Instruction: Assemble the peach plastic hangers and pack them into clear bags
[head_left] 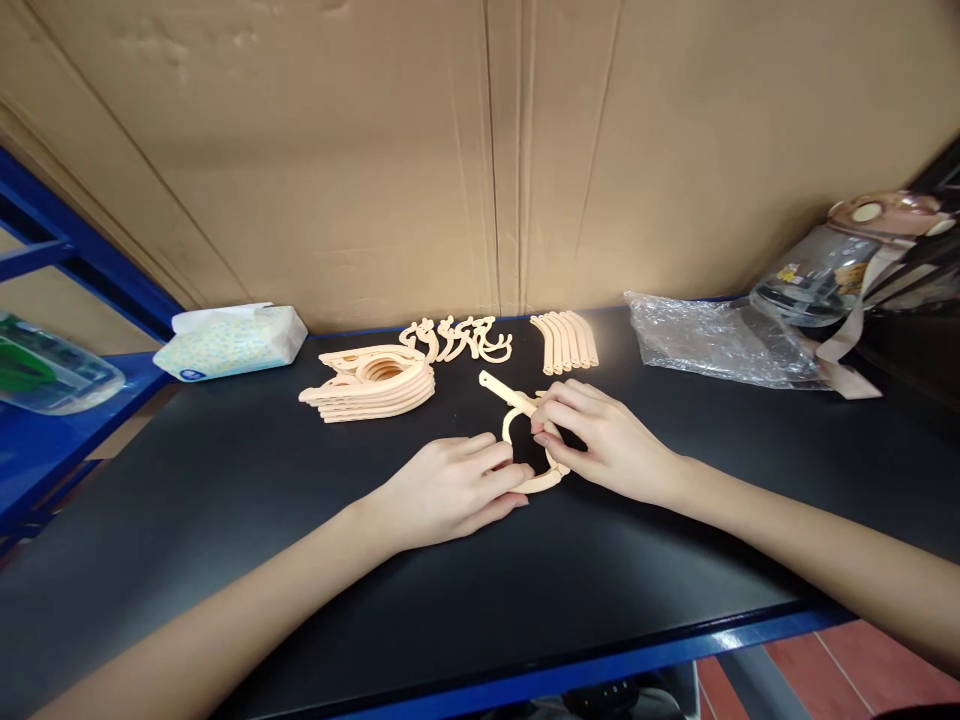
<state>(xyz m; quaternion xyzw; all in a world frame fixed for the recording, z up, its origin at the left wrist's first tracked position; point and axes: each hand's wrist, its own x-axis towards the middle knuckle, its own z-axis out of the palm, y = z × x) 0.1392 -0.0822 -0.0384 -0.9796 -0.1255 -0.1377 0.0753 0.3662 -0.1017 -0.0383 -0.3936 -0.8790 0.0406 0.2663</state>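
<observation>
My left hand (461, 490) is closed on the lower curved arm (546, 481) of a peach plastic folding hanger, close above the black tabletop. My right hand (604, 440) pinches a straight peach hanger arm (501, 389), whose holed end points to the upper left. Between both hands shows a curved hook part (508, 428) of the hanger. Fingers cover the joint, so I cannot tell how the pieces connect. Left of the hands lies a stack of folded hangers (379, 390). Behind are loose hooks (457, 340) and a row of hanger arms (566, 343).
A tissue pack (232, 343) lies at the back left, near a clear container (60, 375) on the blue rack. At the right, a crumpled plastic bag (720, 340) lies before a strapped water bottle (821, 270). Cardboard (360, 160) walls the table's back.
</observation>
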